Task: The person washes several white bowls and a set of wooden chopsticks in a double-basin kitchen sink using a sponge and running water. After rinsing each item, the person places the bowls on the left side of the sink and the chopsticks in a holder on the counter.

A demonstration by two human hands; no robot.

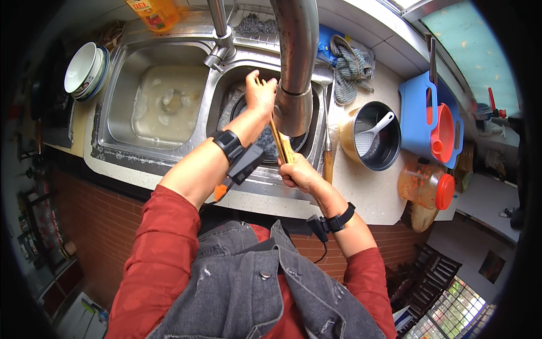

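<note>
A bundle of wooden chopsticks [278, 139] slants over the right sink basin [213, 107]. My right hand [299, 172] is closed around its near end at the basin's front edge. Further in, my left hand [261, 96] is closed about the far part of the bundle, beside the thick metal spout [294, 101], which hides some of its fingers. Below my hands, a dark round pan or lid [265, 146] lies in the basin, partly covered by my arm and the spout.
Cloudy water stands in the left basin [169, 107]. Stacked bowls [83, 68] are left of it. On the right are a pot [361, 152] with a white slotted spoon [370, 135], a striped cloth [351, 68], a blue plastic holder [415, 113] and a red-lidded jar [420, 185].
</note>
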